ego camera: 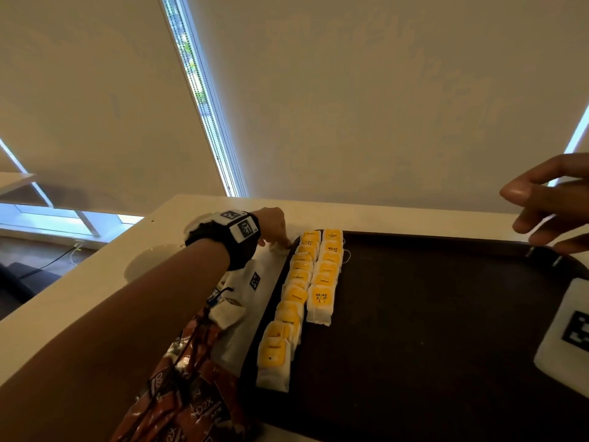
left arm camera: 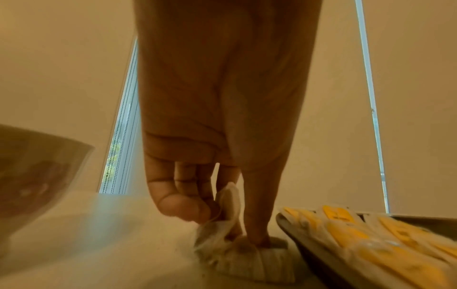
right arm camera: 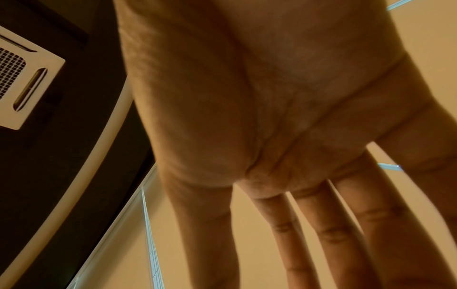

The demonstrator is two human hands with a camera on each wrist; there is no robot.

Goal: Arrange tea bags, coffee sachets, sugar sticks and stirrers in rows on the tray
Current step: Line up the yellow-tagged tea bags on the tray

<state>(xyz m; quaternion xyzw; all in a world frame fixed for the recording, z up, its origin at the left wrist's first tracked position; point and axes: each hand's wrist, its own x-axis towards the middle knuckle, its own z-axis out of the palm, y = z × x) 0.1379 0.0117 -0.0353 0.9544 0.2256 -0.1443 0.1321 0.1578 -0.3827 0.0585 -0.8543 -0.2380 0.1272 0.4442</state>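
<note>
A dark tray lies on the white table, with two rows of yellow-tagged tea bags along its left edge. The same tea bags show at the lower right of the left wrist view. My left hand reaches to the table just outside the tray's far left corner. There the left hand pinches a crumpled white tea bag lying on the table. My right hand hovers above the tray's far right, fingers spread and empty. In the right wrist view the right hand shows straight fingers holding nothing.
Brown coffee sachets and loose white tea bags are piled under my left forearm, left of the tray. A bowl stands to the left of the hand. A white marker card lies at the tray's right edge.
</note>
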